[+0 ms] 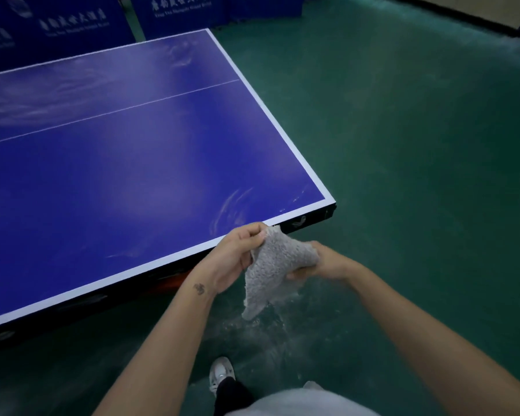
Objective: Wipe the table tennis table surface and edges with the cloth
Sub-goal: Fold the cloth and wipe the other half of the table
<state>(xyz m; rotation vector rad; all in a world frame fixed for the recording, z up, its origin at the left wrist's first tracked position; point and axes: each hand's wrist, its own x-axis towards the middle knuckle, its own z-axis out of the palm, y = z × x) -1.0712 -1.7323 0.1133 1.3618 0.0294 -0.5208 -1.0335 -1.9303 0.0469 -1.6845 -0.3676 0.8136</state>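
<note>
Here, low in the frame's centre, our left hand [243,253] pinches the cloth's [275,265] upper corner while our right hand [318,263] grips its side, likely refolding it just off the table [132,163] edge.

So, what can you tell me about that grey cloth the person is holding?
The cloth is grey and fluffy, like terry towelling, and crumpled. It is held in the air by the near edge of the blue table, close to its corner. The left hand pinches its upper end, the right hand grips its other side, and a loose corner hangs down.
</note>
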